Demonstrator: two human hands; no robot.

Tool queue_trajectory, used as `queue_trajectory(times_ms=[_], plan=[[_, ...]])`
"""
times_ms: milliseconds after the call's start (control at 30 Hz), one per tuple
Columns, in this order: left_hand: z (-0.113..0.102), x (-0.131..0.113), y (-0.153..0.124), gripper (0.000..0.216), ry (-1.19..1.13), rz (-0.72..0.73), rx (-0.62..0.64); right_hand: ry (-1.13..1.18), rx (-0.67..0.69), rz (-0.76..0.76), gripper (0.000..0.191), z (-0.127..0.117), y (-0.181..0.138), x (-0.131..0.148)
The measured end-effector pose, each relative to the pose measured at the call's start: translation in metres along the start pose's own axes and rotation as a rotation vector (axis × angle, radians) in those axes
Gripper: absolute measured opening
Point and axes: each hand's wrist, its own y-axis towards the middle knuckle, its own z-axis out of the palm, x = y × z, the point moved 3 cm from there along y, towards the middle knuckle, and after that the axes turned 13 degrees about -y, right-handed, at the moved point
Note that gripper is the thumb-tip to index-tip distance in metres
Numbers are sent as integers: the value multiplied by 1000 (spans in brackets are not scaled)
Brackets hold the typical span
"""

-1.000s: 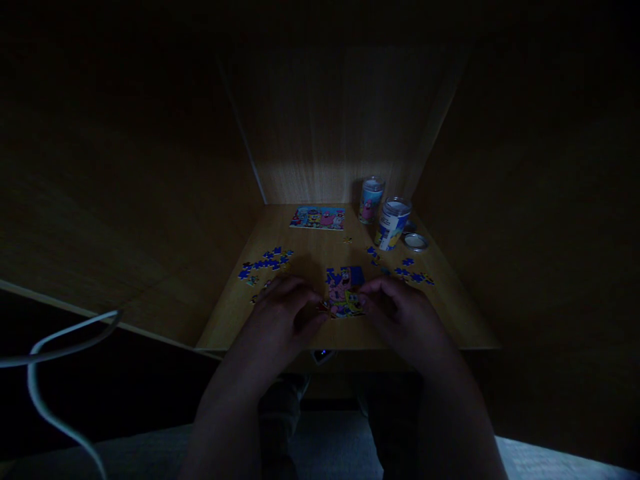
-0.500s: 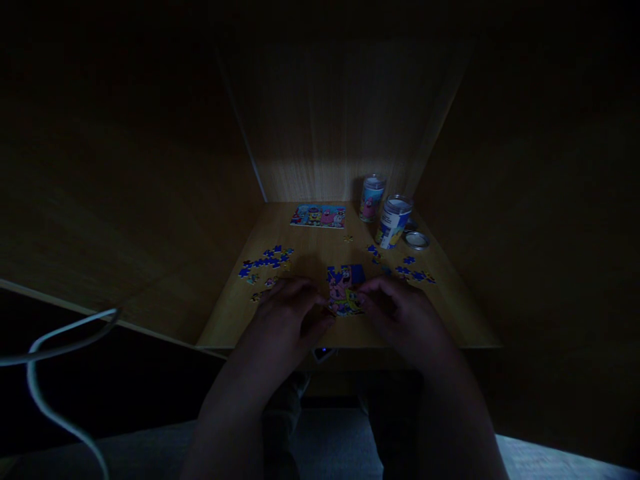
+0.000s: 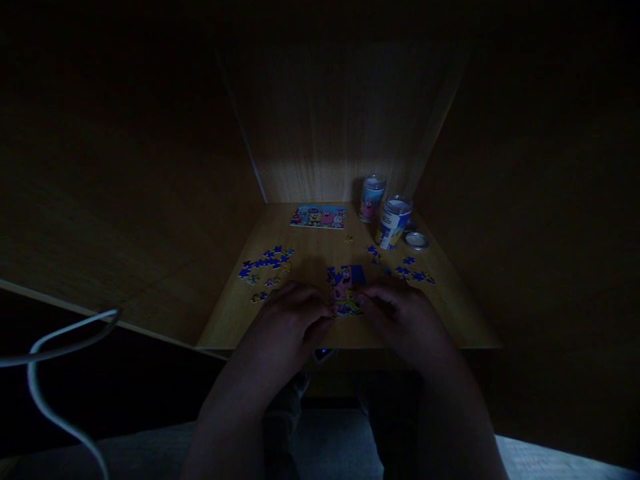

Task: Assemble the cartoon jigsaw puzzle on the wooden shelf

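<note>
A partly joined jigsaw puzzle point(image 3: 341, 283) with pink and yellow cartoon figures on blue lies near the front of the wooden board, between my two hands. My left hand point(image 3: 295, 313) has thumb and forefinger closed at its lower left corner. The fingers of my right hand point(image 3: 397, 310) are pinched together over its right side, covering part of the picture. Whether a loose piece sits between those fingertips is too dark to tell. Blue loose puzzle pieces point(image 3: 265, 262) are spread left of the puzzle, and more puzzle pieces point(image 3: 415, 274) lie beyond my right hand.
At the back lies a cartoon picture card point(image 3: 319, 216). Two clear cans with printed labels, a rear can point(image 3: 371, 200) and a nearer can point(image 3: 393, 223), stand back right beside a round lid point(image 3: 417, 241). One piece point(image 3: 349, 239) lies alone. A white cable point(image 3: 37, 387) hangs at left.
My left fingers have drawn closer together at the puzzle's lower left corner. My right fingers have shifted slightly and closed more over its right side. The puzzle stays in place.
</note>
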Motion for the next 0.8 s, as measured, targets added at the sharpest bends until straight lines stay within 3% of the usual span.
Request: queue_trajectory(times_ms=[800], plan=[[-2, -1, 0, 18, 61, -39, 7, -9, 30, -64, 22, 1, 2, 0]])
